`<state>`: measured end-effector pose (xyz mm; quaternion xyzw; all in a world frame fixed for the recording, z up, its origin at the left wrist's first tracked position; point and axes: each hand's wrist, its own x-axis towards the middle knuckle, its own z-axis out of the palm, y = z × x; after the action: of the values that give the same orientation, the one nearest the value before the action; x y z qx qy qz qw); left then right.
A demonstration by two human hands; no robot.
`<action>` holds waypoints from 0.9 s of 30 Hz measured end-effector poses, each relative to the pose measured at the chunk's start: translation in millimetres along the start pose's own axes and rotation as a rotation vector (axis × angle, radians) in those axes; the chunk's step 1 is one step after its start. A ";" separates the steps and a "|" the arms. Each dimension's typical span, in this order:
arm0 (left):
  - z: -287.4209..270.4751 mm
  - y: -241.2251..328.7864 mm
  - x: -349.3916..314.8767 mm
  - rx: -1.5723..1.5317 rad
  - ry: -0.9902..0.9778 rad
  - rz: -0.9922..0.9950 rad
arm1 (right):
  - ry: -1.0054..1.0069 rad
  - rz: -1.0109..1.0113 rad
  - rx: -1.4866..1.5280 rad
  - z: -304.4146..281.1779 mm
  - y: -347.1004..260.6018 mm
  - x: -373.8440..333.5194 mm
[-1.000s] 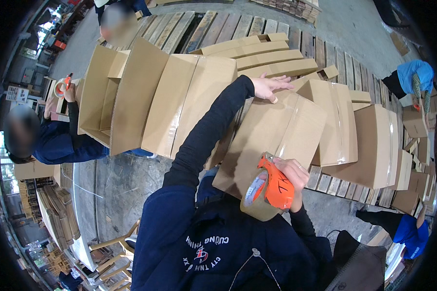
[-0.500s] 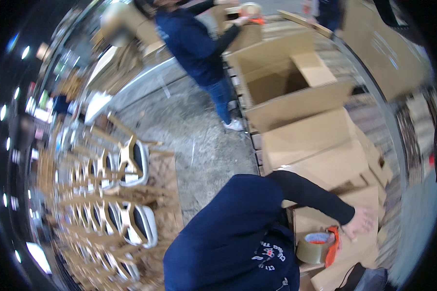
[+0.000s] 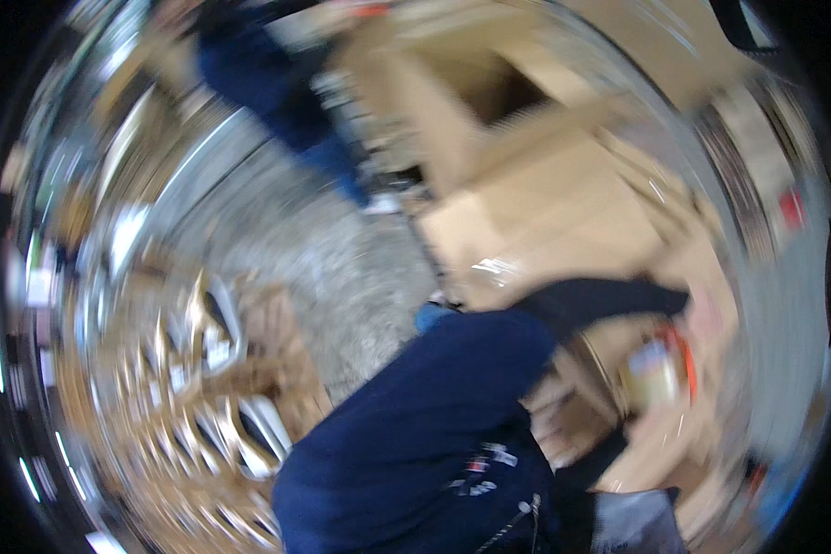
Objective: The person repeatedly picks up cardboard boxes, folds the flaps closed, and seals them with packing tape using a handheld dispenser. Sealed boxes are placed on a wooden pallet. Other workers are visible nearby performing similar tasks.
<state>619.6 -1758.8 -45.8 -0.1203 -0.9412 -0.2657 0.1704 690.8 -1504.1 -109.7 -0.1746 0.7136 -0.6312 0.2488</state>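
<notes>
- Head view, and wow is it smeary: the tape dispenser [image 3: 687, 362], orange with a fat roll of clear-ish tape [image 3: 651, 377] on it, sits just below and a bit left of the left hand [image 3: 706, 316]. Can't say if they touch.
- That left hand is out at the end of a black sleeve [image 3: 609, 303], over brown cardboard [image 3: 711, 263]. I don't see anything in it, but the fingers are too blurred to tell how far they're spread.
- Right hand? No clue, honestly. The black cuff [image 3: 598, 462] ends just below the tape roll and everything past it is mush, so I can't tell how closed it is or whether it's got the dispenser.
- Surface-wise it's boxes all over: a closed one [image 3: 563, 217] with a shiny strip near the left arm, and beyond it an open one [image 3: 439, 120] with its dark inside showing.
- Rest of the room: somebody in a dark blue top [image 3: 263, 78] by the open box, grey concrete floor [image 3: 351, 277], and down at lower left rows of wooden chairs [image 3: 268, 429] with pale-edged dark seats, beside a brown sheet [image 3: 291, 346] on the floor.
</notes>
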 end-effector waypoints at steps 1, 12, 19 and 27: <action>-2.1 4.5 6.1 -0.014 -0.110 0.003 | 0.072 0.044 0.099 -18.9 8.4 -7.0; 14.8 26.4 28.8 0.267 -0.176 0.072 | 0.004 -0.582 -0.444 25.9 -70.0 -147.5; 43.2 110.6 -60.9 0.193 -0.059 0.278 | -0.116 -0.716 -0.603 11.1 -63.8 -127.4; 39.3 158.1 -114.0 0.592 0.004 0.174 | -0.610 -0.531 -1.382 4.8 -76.5 -120.6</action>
<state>763.7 -1621.9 -48.5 -0.1449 -0.9636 0.0355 0.2218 786.9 -1451.0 -18.3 -0.6182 0.7782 -0.0090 0.1098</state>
